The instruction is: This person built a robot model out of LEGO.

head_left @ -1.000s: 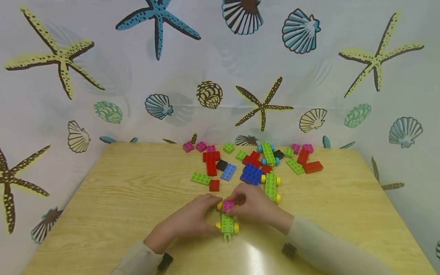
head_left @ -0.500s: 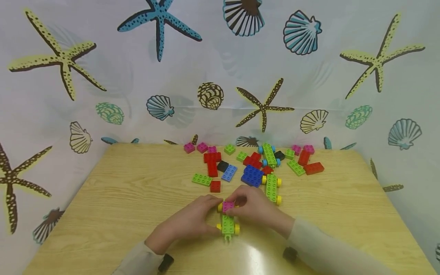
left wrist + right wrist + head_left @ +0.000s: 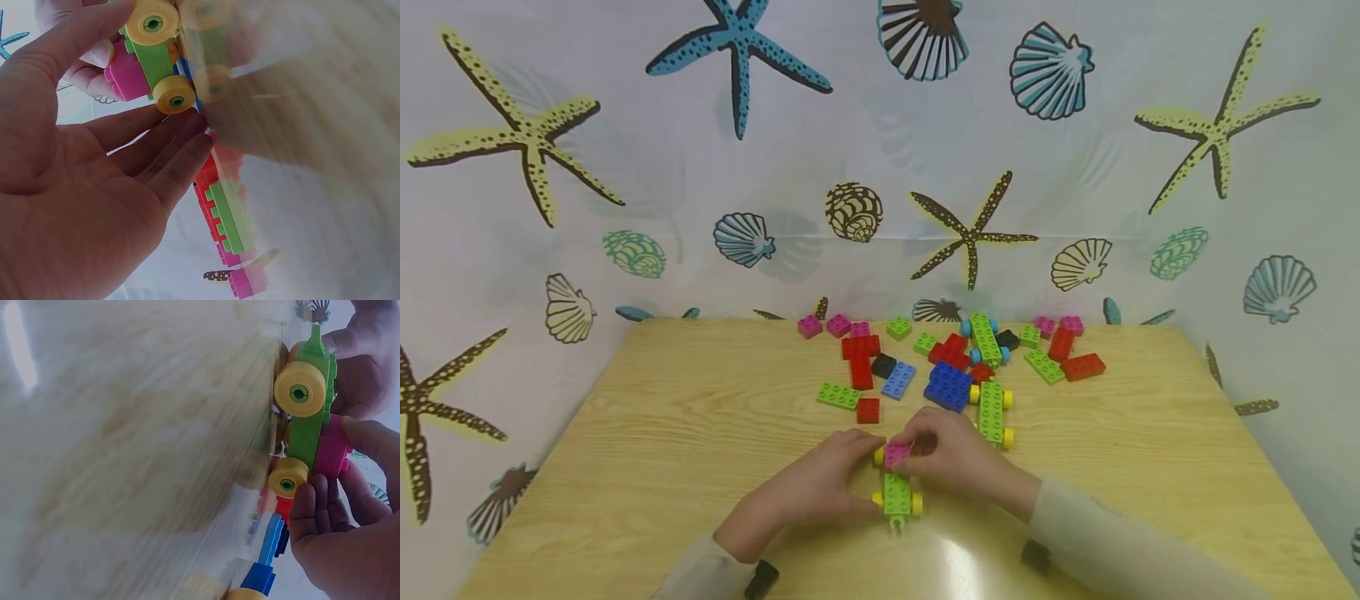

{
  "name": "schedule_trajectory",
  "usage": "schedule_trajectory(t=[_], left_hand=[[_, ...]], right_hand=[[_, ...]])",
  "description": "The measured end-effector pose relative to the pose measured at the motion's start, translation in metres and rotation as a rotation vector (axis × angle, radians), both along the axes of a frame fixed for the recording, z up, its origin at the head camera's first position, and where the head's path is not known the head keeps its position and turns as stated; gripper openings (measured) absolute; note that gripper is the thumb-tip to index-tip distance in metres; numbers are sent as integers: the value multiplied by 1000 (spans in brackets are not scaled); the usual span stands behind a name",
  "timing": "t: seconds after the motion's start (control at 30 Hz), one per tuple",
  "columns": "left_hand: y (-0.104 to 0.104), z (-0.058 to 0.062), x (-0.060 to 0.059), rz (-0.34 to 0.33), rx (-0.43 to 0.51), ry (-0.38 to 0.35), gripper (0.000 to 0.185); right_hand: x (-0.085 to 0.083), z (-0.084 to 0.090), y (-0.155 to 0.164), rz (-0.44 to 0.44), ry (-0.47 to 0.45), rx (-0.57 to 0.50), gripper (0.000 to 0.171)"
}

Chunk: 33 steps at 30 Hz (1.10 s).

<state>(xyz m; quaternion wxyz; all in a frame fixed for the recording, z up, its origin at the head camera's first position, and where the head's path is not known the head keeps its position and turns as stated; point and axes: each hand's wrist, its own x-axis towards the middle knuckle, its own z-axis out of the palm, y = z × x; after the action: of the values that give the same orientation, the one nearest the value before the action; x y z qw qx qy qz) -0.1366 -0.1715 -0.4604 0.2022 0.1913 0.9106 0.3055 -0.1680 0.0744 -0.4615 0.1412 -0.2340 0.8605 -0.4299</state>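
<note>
Head view: bright, even light; glare on wood-grain tabletop (image 3: pixel 685 408) near five o'clock | Left wrist view: dimmer, tabletop blurred, three o'clock | Right wrist view: dim, glare streak, ten o'clock

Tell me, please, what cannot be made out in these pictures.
Left wrist view: one end of the held green base, cut off by the top edge.
Right wrist view: a yellow wheel, cut off by the bottom edge.
Every view: any studs directly beneath the pink brick, covered by it.
Head view: part of the second yellow-wheeled base, behind the right hand.
</note>
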Motion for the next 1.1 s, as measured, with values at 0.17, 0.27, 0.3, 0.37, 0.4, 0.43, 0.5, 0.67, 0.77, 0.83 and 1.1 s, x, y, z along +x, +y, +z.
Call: schedule_trajectory(t=[0.17, 0.27, 0.3, 0.37, 0.4, 0.43, 0.5, 0.67, 0.77, 0.83, 1.1], left_hand=[[0, 0, 1, -3, 0, 10, 89], [0, 0, 1, -5, -9, 8, 90], [0, 0, 1, -2, -12, 4, 90], [0, 1, 1, 3, -16, -1, 90], [0, 1, 1, 5, -18, -4, 90], [0, 0, 0, 5, -19, -3, 89], [0, -1, 0, -2, -19, 7, 89], [-1, -3, 0, -15, -18, 21, 89], [-1, -3, 1, -6, -17, 8, 89], [-1, -3, 1, -1, -14, 2, 90], [0, -2, 1, 6, -21, -12, 91]], right_hand=[[0, -3, -2, -20, -25, 2, 26], [1, -3, -3, -39, -37, 17, 26], [2, -3, -3, -45, -40, 26, 25], [3, -2, -2, -55, -43, 38, 24], [3, -1, -2, -58, -44, 39, 24], [3, -1, -2, -60, -44, 43, 24], [4, 0, 0, -63, -43, 43, 24], [6, 0, 6, -72, -36, 34, 28], [7, 3, 11, -88, -28, 36, 29], [8, 6, 14, -111, -33, 37, 29], [3, 22, 37, -207, -34, 36, 29]])
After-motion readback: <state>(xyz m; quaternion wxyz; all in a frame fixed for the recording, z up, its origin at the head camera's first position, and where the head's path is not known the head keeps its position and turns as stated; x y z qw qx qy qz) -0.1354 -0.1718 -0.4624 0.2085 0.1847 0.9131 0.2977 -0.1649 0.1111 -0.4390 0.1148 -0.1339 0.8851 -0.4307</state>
